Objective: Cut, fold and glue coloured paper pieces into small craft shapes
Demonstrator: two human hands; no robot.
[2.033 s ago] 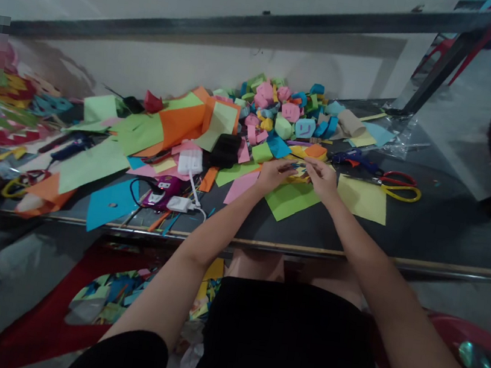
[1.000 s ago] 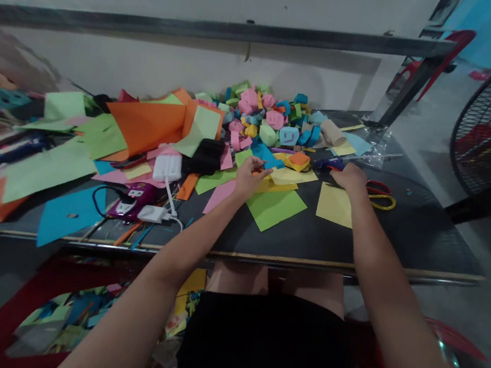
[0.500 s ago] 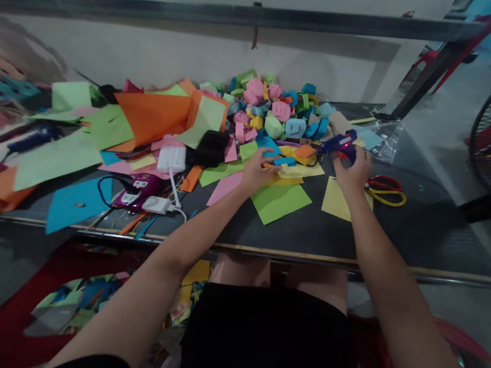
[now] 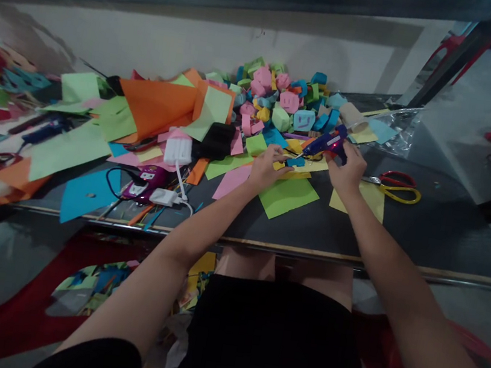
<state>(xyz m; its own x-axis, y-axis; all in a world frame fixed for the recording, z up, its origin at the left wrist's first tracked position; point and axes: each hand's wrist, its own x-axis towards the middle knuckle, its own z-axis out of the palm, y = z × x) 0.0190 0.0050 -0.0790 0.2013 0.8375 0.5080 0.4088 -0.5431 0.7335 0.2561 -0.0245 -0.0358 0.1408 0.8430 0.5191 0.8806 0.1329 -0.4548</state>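
The right hand (image 4: 349, 167) is gripping a blue plastic glue gun (image 4: 326, 141); opposite, the left hand (image 4: 268, 168) is pinching a small bright-blue paper piece (image 4: 296, 162).

A dark tabletop (image 4: 442, 242) is bearing a heap of small coloured paper shapes (image 4: 284, 101) toward its back. Nearer the front edge, a blue sheet (image 4: 83, 201), a purple power socket (image 4: 155, 176) and a bright green sheet (image 4: 289, 198) are lying, while red-and-yellow-handled scissors (image 4: 381, 182) and a pale yellow sheet (image 4: 373, 205) are resting toward the right.

We see: glue gun (image 4: 324, 141), smooth plastic, right of centre; orange sheet (image 4: 158, 108), matt paper, left of centre; clear wrap (image 4: 401, 133), glossy plastic, upper right
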